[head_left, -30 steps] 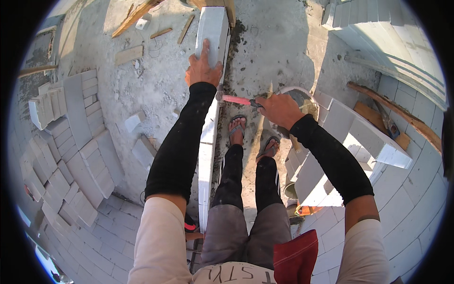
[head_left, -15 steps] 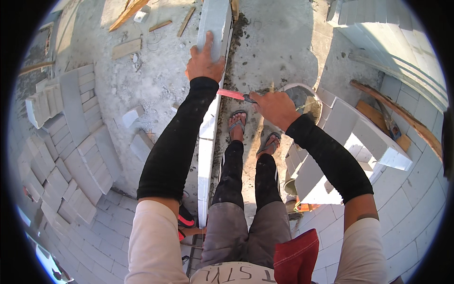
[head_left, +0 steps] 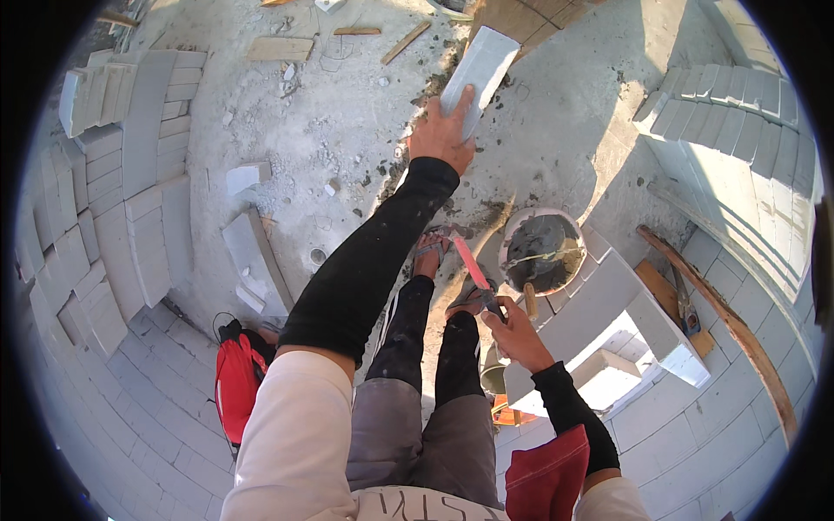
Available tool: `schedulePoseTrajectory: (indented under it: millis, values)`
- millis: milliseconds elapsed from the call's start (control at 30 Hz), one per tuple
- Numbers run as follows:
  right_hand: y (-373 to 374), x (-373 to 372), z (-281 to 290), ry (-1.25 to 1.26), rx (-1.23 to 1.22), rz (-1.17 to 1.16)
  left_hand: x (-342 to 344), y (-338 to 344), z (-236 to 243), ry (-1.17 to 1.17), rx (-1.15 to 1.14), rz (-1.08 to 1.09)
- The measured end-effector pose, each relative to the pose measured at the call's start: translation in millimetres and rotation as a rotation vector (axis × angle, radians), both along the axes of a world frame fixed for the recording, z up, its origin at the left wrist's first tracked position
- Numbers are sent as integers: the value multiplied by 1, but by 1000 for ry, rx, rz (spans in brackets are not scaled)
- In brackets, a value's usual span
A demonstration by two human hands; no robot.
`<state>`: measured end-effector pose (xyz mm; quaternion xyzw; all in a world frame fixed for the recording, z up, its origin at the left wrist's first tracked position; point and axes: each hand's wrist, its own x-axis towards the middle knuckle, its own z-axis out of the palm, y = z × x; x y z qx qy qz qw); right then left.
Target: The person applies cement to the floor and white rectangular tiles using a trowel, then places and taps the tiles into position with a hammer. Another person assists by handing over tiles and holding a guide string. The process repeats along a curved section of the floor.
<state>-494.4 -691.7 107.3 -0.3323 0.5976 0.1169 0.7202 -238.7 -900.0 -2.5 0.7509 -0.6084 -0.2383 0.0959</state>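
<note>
My left hand grips the near part of a long white block at the top centre, index finger stretched along its top and the other fingers toward its sides. My right hand is closed round the dark grip of a hammer with a red shaft, held low over my feet, its head pointing away from me. Just right of the hammer stands a round bucket of grey mortar with a wooden handle leaning in it.
Stacked white blocks line the left, more the upper right. A large block assembly and a long wooden plank lie at right. Loose blocks and wood scraps are on the concrete floor. A red-and-black item is lower left.
The view has shifted, showing more of the bucket and red-and-black item. My right hand and hammer have dropped away from the block toward my body; my left hand remains on the block.
</note>
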Motion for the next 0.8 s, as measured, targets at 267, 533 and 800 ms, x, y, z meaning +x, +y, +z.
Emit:
schedulePoseTrajectory:
  millis: [267,533,800]
  values:
    - [-38,2,68,300,-595,-177,-3,1,13,117,107,47]
    - [-181,60,-8,369,-1176,120,-6,1,7,86,55,49]
    - [-187,60,-57,450,-1081,151,-5,1,1,43,34,10]
